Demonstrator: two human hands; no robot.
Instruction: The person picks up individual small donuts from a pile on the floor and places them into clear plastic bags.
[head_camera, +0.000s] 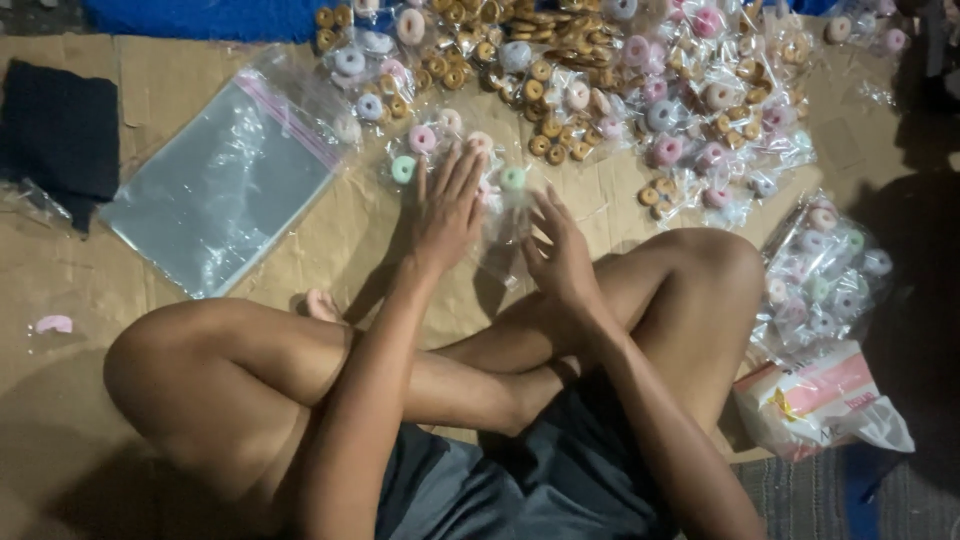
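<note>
Right hand (560, 255): fingers narrow, pinching small clear bag (505, 225) holding green ring (513, 178).
Left hand (447, 208): fingers spread flat on bag; press air out evenly.
Pile (600, 90): beyond, on cardboard (350, 240).

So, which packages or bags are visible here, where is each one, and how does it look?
Large clear bag: left on the cardboard, flat, pink strip.
Small clear packet: under both hands, holds ring snacks.
Pile of packets: top, brown and pink rings.
Filled clear bag: right, pastel rings.
White-pink plastic bag: lower right, crumpled.
</note>
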